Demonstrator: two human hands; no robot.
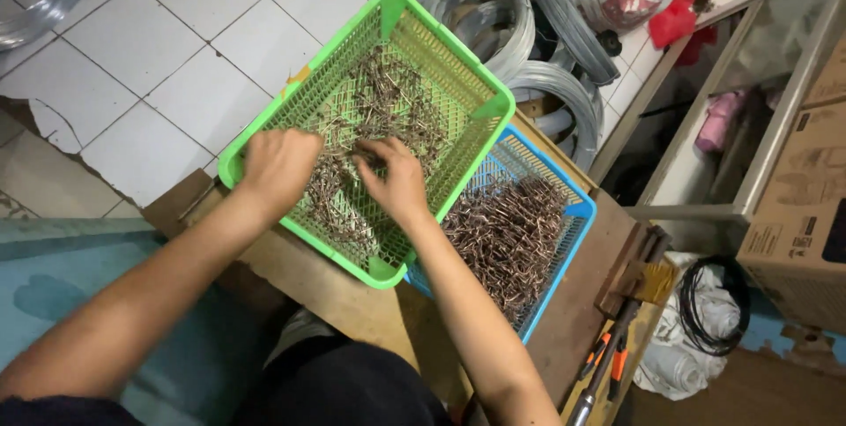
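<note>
A green plastic mesh basket (pixel 441 56) sits tilted on a wooden bench and holds several small bent brown metal pieces (pixel 401 96). Both hands reach into it. My left hand (pixel 278 166) is curled over the pieces near the basket's near-left wall. My right hand (pixel 392 179) rests in the middle of the pile, fingers pinched on some pieces. Beside it, to the right, a blue mesh basket (pixel 577 210) is heaped with similar metal pieces (pixel 511 232).
Coils of grey wire (pixel 520 29) lie on the white tiled floor behind the baskets. A wooden bench (pixel 573 311) carries a tool with orange grips (pixel 608 360). A cardboard box (pixel 802 214) stands at the right, a black cable coil (pixel 709 303) below it.
</note>
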